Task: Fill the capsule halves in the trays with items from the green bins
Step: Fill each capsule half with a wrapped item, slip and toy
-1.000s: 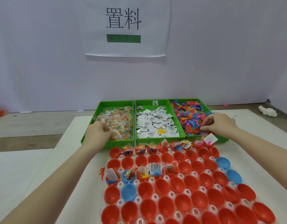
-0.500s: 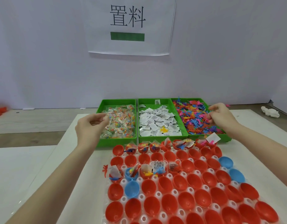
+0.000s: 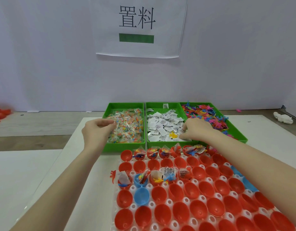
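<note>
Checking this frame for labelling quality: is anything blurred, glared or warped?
Head view: even, soft light with faint shadows; no strong glare on the capsule halves. Wide-angle bending shows at the edges, where the forearms stretch. The left hand and right hand look slightly soft; the white packets' print is unreadable.

wall sheet (image 3: 140, 27): "置料" above green bar | white packets (image 3: 164, 125): print unreadable

white table (image 3: 74, 172) — three green bins (image 3: 125, 145) | capsule tray (image 3: 185, 200)
</note>
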`<action>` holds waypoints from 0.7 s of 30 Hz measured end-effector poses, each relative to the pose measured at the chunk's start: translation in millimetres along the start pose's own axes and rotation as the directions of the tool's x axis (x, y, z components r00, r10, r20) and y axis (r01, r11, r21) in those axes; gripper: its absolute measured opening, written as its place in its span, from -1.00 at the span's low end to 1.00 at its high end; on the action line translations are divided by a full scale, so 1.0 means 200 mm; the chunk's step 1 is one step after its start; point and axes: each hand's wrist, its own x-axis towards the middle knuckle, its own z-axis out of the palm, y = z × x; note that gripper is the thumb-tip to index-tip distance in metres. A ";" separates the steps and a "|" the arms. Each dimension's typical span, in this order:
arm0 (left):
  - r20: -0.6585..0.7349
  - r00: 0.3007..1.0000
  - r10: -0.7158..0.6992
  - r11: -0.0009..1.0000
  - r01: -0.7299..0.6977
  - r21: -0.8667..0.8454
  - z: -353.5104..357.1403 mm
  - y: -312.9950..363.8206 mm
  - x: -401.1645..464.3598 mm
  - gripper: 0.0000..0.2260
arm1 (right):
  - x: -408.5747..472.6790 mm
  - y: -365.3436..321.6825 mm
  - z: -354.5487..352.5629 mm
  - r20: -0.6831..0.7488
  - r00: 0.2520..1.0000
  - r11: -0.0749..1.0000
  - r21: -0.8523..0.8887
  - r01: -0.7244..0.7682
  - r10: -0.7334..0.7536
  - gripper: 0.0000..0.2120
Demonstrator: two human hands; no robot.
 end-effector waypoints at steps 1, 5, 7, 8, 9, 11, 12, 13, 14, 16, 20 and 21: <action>-0.003 1.000 -0.015 1.000 0.016 0.018 -0.01 0.00 0.00 -0.92 | 0.00 0.00 0.00 0.005 1.000 1.000 0.009 -0.008 0.008 -0.71; 0.006 0.996 -0.091 0.996 0.091 0.016 -0.03 -0.01 0.01 -0.84 | 0.01 0.02 0.02 -0.084 0.995 0.998 0.058 -0.039 0.044 -0.80; 0.024 0.996 -0.082 0.997 0.082 -0.010 -0.04 -0.01 0.01 -0.83 | 0.00 0.03 0.01 -0.159 0.985 0.993 0.110 -0.047 0.064 -0.83; 0.028 0.997 -0.071 0.997 0.072 -0.027 -0.04 0.00 0.01 -0.83 | 0.00 0.04 0.01 -0.200 0.977 0.989 0.136 -0.051 0.078 -0.85; 0.029 0.998 -0.064 0.996 0.065 -0.053 -0.04 0.00 0.00 -0.85 | 0.00 0.05 0.00 -0.239 0.967 0.986 0.157 -0.051 0.089 -0.87; 0.031 0.998 -0.060 0.989 0.064 -0.137 -0.03 0.02 -0.02 -0.87 | -0.01 0.06 -0.01 -0.291 0.950 0.977 0.204 -0.054 0.114 -0.94; 0.029 0.998 -0.061 0.980 0.065 -0.186 -0.02 0.03 -0.03 -0.87 | -0.01 0.07 -0.02 -0.304 0.944 0.971 0.232 -0.058 0.129 -0.88; 0.024 0.998 -0.064 0.972 0.068 -0.226 -0.02 0.04 -0.05 -0.88 | -0.02 0.07 -0.02 -0.312 0.940 0.964 0.258 -0.059 0.141 -0.81; 0.019 0.997 -0.072 0.965 0.074 -0.253 -0.02 0.05 -0.06 -0.90 | -0.02 0.08 -0.03 -0.325 0.934 0.961 0.272 -0.055 0.146 -0.78; 0.032 0.996 -0.088 0.958 0.093 -0.271 -0.01 0.08 -0.10 -0.97 | -0.03 0.08 -0.04 -0.354 0.926 0.953 0.302 -0.018 0.129 -0.75; 0.219 0.970 -0.100 0.944 0.162 -0.287 0.00 0.18 -0.23 -0.90 | -0.08 0.04 -0.09 -0.338 0.932 0.758 0.641 0.124 0.134 -0.83; 0.287 0.952 -0.107 0.927 0.200 -0.317 0.01 0.21 -0.27 -0.88 | -0.13 0.01 -0.12 -0.293 0.949 0.654 0.742 0.147 0.118 -0.88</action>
